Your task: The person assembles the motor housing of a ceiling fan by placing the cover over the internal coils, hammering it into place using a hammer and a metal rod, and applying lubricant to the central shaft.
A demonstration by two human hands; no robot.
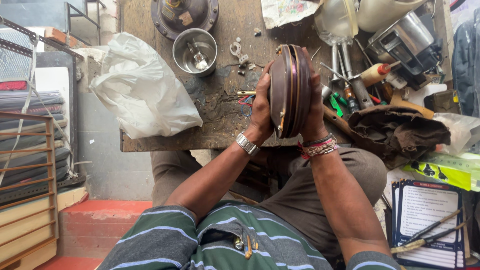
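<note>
Above the workbench | round brown motor housing on edge, clamped between both palms | left hand, right hand fingers pressed flat

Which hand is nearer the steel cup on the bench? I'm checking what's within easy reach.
Left. The left hand grips the round brown motor housing on the side facing the steel cup; the right hand is on the housing's far side.

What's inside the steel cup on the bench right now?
The steel cup holds one small shiny metal part, lying against its bottom. The near wall hides part of the floor, so anything smaller there can't be seen.
</note>
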